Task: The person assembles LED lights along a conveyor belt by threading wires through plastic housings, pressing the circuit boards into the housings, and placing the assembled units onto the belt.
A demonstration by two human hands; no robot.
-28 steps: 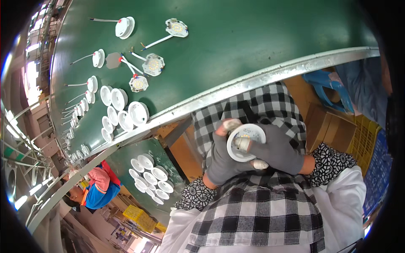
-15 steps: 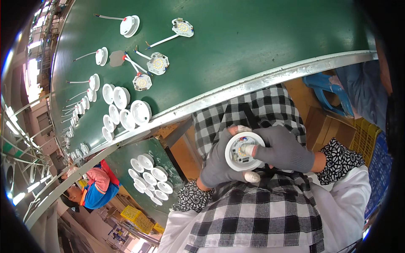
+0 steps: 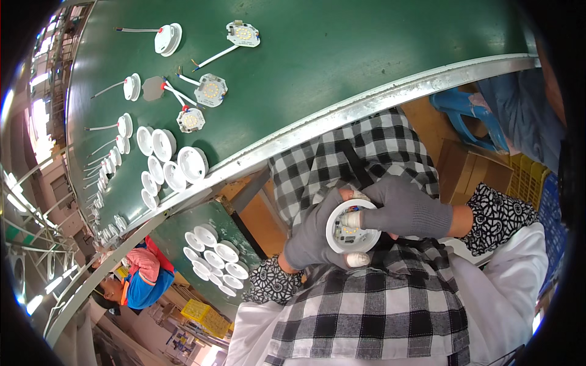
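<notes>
Over my lap, a round white lamp housing (image 3: 330, 230) faces up, with an LED circuit board (image 3: 350, 234) inside it. My left hand (image 3: 312, 235), in a grey fingerless glove with taped fingertips, is closed around its left side and lower edge. From the right, my right hand (image 3: 408, 208), gloved alike, grips the housing; its taped thumb presses on the board near small coloured wires. The right hand's other fingers are mostly hidden.
A green workbench (image 3: 305, 55) with a metal edge carries loose LED boards (image 3: 210, 90), white housings (image 3: 193, 165) and a row of wired lamps (image 3: 125, 125). More white cups (image 3: 227, 251) lie on a lower table. Right: a blue stool (image 3: 467, 116) and cardboard box (image 3: 473, 174). Left: another person (image 3: 146, 283).
My right thumb has shifted up and left across the board, toward the coloured wires. The housing stays in my hands, and the bench has slid slightly left and up in view.
</notes>
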